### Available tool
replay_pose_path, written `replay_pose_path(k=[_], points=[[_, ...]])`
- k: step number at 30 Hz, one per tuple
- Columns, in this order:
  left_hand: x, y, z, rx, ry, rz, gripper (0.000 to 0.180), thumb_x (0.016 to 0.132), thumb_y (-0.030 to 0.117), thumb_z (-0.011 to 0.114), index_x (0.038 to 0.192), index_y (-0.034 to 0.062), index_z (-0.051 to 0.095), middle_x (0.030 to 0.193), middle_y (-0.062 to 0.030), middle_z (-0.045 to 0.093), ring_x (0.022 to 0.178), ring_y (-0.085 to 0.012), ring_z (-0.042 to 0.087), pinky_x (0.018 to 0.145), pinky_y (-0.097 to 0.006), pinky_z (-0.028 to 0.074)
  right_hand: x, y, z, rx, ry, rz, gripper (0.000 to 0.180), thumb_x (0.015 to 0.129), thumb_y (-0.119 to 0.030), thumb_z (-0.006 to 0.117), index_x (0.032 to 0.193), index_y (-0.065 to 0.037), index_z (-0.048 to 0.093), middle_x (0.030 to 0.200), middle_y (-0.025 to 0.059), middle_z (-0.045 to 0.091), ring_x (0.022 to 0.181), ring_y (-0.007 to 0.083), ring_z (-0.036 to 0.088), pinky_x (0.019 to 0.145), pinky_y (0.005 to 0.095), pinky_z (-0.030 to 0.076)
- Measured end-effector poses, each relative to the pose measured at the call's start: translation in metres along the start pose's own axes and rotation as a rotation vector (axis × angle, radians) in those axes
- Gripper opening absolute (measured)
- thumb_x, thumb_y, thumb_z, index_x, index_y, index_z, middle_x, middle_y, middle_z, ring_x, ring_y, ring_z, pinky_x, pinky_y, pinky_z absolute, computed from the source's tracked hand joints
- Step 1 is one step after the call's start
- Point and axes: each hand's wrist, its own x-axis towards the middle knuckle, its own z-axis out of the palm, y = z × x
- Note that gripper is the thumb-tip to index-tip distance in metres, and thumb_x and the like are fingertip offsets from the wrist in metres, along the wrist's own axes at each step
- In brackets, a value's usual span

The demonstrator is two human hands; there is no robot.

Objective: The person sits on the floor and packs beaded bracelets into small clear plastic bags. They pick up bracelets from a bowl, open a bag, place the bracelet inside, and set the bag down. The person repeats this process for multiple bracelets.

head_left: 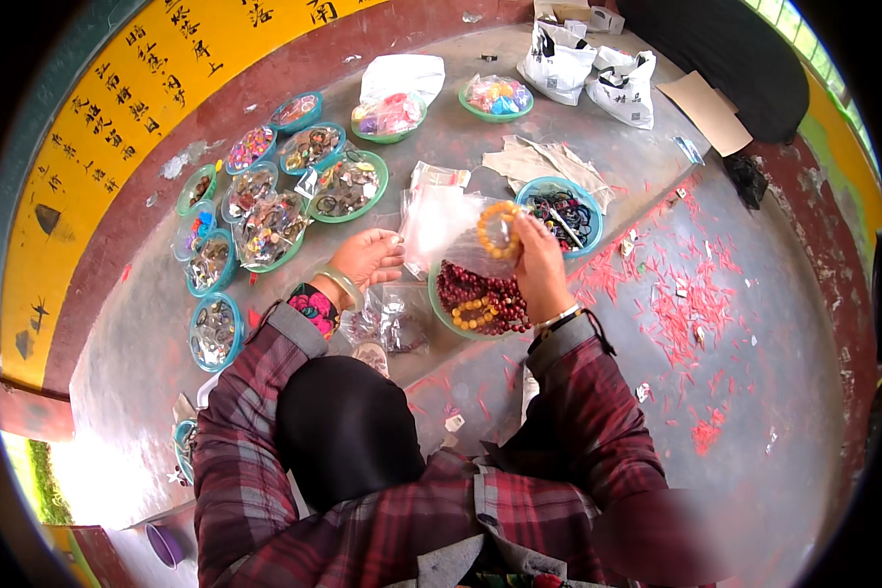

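Observation:
My right hand (pixel 544 267) pinches a bracelet of yellow beads (pixel 499 231), held up over a bowl. Clear plastic shows around the bracelet, but I cannot make out whether it is inside a bag. Below, the green-rimmed bowl (pixel 437 312) holds dark red bead strings (pixel 505 306) and another yellow bracelet (pixel 473 315). My left hand (pixel 367 258) has its fingers stretched toward the bracelet, slightly apart, with nothing plainly between them. It is beside a stack of clear plastic bags (pixel 431 220). A bangle circles my left wrist.
Several bowls of bagged small goods, one a green bowl (pixel 377 201), stand at the left and back. A blue bowl (pixel 588 240) sits behind my right hand. White carrier bags (pixel 557 64) stand far back. Red scraps (pixel 691 304) litter the floor at right.

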Motion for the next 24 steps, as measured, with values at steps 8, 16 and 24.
replay_pose_path(k=[8, 16, 24], points=[[-0.009, 0.001, 0.000, 0.092, -0.127, -0.010, 0.028, 0.091, 0.025, 0.053, 0.108, 0.0024, 0.054, 0.099, -0.0059, 0.060, 0.088, -0.0127, 0.059, 0.074, -0.025, 0.050, 0.021, 0.002, -0.024, -0.516, 0.071, 0.008, 0.028, 0.086, -0.020, 0.059, 0.101, 0.004, 0.063, 0.082, 0.0026, 0.062, 0.067, 0.0081, 0.054, 0.059, 0.0228, 0.044], [-0.002, -0.017, -0.010, 0.173, -0.217, -0.061, 0.029, 0.092, 0.025, 0.051, 0.108, 0.0022, 0.054, 0.098, -0.0065, 0.061, 0.088, -0.0133, 0.060, 0.075, -0.026, 0.051, 0.026, 0.015, -0.017, -0.895, 0.046, -0.129, 0.029, 0.083, -0.021, 0.059, 0.100, 0.002, 0.064, 0.080, 0.0088, 0.066, 0.070, 0.0125, 0.059, 0.064, 0.0257, 0.047], [0.004, -0.022, -0.007, 0.182, -0.290, -0.087, 0.029, 0.092, 0.026, 0.051, 0.107, 0.0021, 0.055, 0.097, -0.0066, 0.061, 0.085, -0.0126, 0.060, 0.074, -0.025, 0.051, 0.044, 0.019, -0.033, -1.234, 0.091, -0.282, 0.026, 0.081, -0.024, 0.057, 0.097, -0.005, 0.066, 0.081, 0.0185, 0.064, 0.075, 0.0298, 0.064, 0.067, 0.0345, 0.049]])
